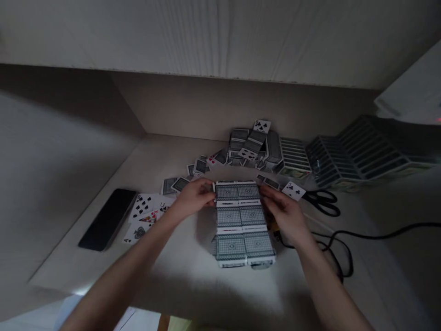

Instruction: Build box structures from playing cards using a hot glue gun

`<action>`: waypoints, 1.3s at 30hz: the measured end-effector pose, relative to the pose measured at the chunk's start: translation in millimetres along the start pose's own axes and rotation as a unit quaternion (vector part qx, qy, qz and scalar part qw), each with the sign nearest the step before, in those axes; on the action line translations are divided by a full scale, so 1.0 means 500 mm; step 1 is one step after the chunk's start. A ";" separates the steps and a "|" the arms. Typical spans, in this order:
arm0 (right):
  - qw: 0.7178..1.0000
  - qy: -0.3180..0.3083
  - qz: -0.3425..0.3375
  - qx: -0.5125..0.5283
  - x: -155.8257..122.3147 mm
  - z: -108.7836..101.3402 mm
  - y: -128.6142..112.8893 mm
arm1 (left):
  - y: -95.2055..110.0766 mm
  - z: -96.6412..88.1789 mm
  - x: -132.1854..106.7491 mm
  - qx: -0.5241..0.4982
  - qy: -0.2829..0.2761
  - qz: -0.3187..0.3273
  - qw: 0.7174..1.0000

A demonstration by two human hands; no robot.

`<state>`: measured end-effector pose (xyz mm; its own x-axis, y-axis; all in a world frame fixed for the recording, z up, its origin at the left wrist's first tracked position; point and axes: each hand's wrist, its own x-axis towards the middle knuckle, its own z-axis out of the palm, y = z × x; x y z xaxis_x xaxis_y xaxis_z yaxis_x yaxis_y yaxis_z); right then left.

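Note:
A block built of playing cards (241, 218), with patterned card backs on top in two columns, stands in the middle of the table. My left hand (195, 196) is closed on its far left edge, thumb and fingers at the side. At the far right edge my right hand (285, 211) has its fingers against the block's side, partly hidden by it. Just beyond the right fingers lie a few loose cards, among them a face-up five of clubs (293, 190). More loose cards (179, 184) are scattered past my left hand.
A black phone (107, 219) and face-up cards (141, 230) lie left. Black-handled scissors (322, 202) and a black cable (372, 233) are on the right. Behind are a heap of cards (253, 142) and stepped card structures (365, 151). A shelf board (206, 41) hangs overhead.

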<state>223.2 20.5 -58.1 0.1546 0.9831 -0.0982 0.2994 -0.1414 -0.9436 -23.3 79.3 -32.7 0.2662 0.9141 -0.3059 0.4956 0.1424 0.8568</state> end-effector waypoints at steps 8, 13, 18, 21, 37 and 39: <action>0.995 0.025 -0.053 -0.076 -0.026 0.061 0.000 | -0.027 0.059 -0.047 0.009 0.171 0.038 0.984; 0.993 0.050 -0.076 -0.081 -0.022 0.059 0.007 | -0.029 0.066 -0.035 -0.042 0.214 0.026 0.976; 0.994 0.064 -0.075 -0.040 -0.027 0.062 0.012 | -0.033 0.068 -0.013 -0.082 0.208 0.012 0.975; 0.996 0.070 -0.056 -0.020 -0.032 0.065 0.018 | -0.030 0.067 -0.016 -0.066 0.224 0.017 0.972; 0.989 0.112 -0.085 -0.048 -0.035 0.074 0.019 | -0.033 0.064 -0.026 -0.263 0.168 -0.047 0.949; 0.990 0.110 -0.075 -0.037 -0.035 0.074 0.021 | -0.035 0.052 -0.020 -0.286 0.132 -0.060 0.947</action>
<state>189.0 6.0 -78.1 0.3023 0.9455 0.1211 0.4013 -0.0110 -0.9159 -13.5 57.7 -55.3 -0.0168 0.9306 -0.3655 -0.0397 0.3647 0.9303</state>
